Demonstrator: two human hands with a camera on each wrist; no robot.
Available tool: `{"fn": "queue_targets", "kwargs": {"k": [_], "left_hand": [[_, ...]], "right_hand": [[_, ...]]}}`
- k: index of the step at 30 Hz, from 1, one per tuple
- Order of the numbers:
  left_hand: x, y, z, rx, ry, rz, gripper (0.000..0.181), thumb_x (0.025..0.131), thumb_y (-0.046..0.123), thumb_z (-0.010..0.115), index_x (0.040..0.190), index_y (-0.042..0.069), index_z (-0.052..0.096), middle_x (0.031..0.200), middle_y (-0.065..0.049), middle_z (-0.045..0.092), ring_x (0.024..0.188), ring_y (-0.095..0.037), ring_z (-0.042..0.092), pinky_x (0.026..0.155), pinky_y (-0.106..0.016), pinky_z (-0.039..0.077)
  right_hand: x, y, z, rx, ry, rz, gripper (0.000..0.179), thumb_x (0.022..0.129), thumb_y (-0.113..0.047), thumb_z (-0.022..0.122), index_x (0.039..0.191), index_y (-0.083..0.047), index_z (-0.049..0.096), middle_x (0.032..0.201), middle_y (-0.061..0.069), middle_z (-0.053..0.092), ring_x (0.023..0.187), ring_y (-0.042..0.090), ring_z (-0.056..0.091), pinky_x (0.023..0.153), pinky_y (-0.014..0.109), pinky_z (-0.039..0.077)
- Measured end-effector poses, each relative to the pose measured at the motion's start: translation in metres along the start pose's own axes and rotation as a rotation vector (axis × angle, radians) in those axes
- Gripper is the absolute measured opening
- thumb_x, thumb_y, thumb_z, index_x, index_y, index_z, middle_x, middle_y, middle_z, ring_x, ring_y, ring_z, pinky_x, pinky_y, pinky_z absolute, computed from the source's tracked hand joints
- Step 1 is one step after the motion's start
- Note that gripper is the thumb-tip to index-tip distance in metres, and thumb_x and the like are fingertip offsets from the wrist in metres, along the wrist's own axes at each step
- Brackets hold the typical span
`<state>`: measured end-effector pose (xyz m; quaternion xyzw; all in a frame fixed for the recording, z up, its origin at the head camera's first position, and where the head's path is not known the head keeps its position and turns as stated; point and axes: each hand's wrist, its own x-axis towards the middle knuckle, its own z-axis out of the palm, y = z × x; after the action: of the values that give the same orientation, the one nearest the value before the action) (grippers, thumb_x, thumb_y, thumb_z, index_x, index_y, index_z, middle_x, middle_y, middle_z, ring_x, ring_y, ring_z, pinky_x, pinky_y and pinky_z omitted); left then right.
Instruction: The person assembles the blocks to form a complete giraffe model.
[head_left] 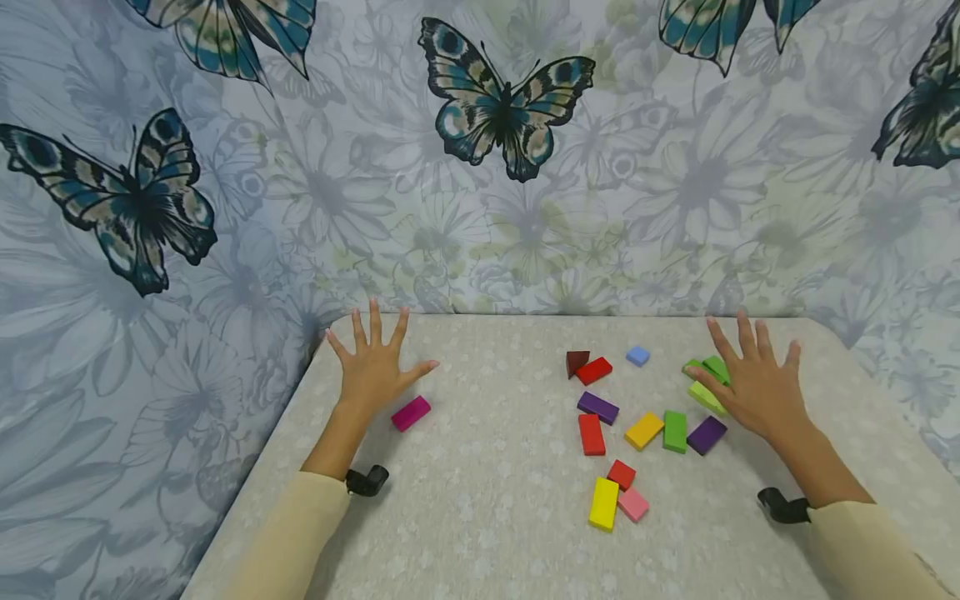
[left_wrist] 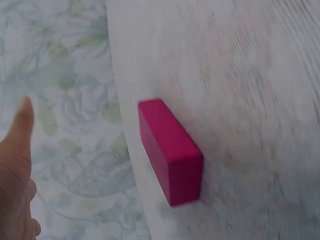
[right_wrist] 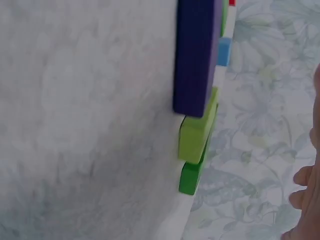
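My left hand [head_left: 371, 364] is spread with straight fingers over the table's left side, holding nothing. Just right of its wrist lies a magenta block [head_left: 411, 413], which the left wrist view shows large, below the thumb [left_wrist: 20, 130]. On the right, my right hand [head_left: 761, 387] is also spread wide and holds nothing. Its thumb overlaps the green blocks [head_left: 716, 368] and a lime block [head_left: 707, 398] in the head view. A dark purple block [head_left: 707, 435] lies left of that hand's wrist; it looms close in the right wrist view.
Between the hands lie a yellow block [head_left: 603, 504], a pink block [head_left: 633, 505], an orange-yellow block [head_left: 644, 431], a green block [head_left: 674, 432], a blue block [head_left: 638, 356], a brown triangular block [head_left: 577, 363] and several red ones. A papered wall [head_left: 525, 250] borders the table's far edge.
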<state>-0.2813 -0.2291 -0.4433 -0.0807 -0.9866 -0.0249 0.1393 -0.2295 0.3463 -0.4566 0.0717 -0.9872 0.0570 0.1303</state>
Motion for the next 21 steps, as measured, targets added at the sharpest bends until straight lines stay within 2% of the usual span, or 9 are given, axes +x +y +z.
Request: {"fn": "queue_targets", "kwargs": {"k": [2,5,8,15,21], "left_hand": [[-0.001,0.008,-0.003,0.022,-0.001,0.029,0.104,0.086,0.085,0.046,0.165,0.027,0.011,0.167,-0.024,-0.006,0.151,-0.049,-0.005,0.107,-0.081,-0.002],[-0.005,0.021,-0.008,0.044,-0.010,0.072,0.100,0.088,0.079,0.052,0.164,0.025,0.017,0.167,-0.025,-0.001,0.153,-0.045,0.001,0.111,-0.076,0.010],[-0.010,0.040,-0.012,0.048,-0.018,0.130,0.097,0.089,0.075,0.057,0.163,0.023,0.023,0.167,-0.025,0.003,0.153,-0.042,0.006,0.113,-0.072,0.019],[-0.023,0.090,-0.012,0.044,-0.044,0.309,0.091,0.089,0.071,0.061,0.162,0.026,0.029,0.164,-0.023,0.022,0.149,-0.038,0.028,0.107,-0.063,0.038],[-0.035,0.129,-0.004,-0.030,-0.093,0.438,0.085,0.089,0.067,0.065,0.158,0.027,0.038,0.157,-0.017,0.040,0.140,-0.033,0.046,0.098,-0.053,0.050]], "right_hand": [[-0.003,-0.004,-0.003,0.043,-0.005,-0.019,0.086,0.101,-0.059,0.050,0.164,-0.013,0.014,0.162,0.033,0.014,0.147,0.054,0.013,0.108,0.079,0.000],[-0.010,-0.013,-0.009,0.110,-0.014,-0.045,0.076,0.101,-0.048,0.058,0.155,0.001,0.036,0.154,0.037,0.031,0.140,0.056,0.029,0.108,0.075,0.018],[-0.017,-0.021,-0.015,0.164,-0.015,-0.062,0.067,0.099,-0.042,0.065,0.144,0.006,0.050,0.145,0.037,0.044,0.130,0.057,0.042,0.102,0.072,0.033],[-0.035,-0.032,-0.019,0.296,-0.017,-0.048,0.057,0.094,-0.033,0.074,0.133,0.007,0.060,0.132,0.034,0.058,0.120,0.055,0.052,0.096,0.069,0.041],[-0.044,-0.034,-0.011,0.291,-0.052,-0.052,0.051,0.089,-0.032,0.079,0.121,0.007,0.069,0.109,0.025,0.070,0.092,0.039,0.066,0.077,0.057,0.053]]}}
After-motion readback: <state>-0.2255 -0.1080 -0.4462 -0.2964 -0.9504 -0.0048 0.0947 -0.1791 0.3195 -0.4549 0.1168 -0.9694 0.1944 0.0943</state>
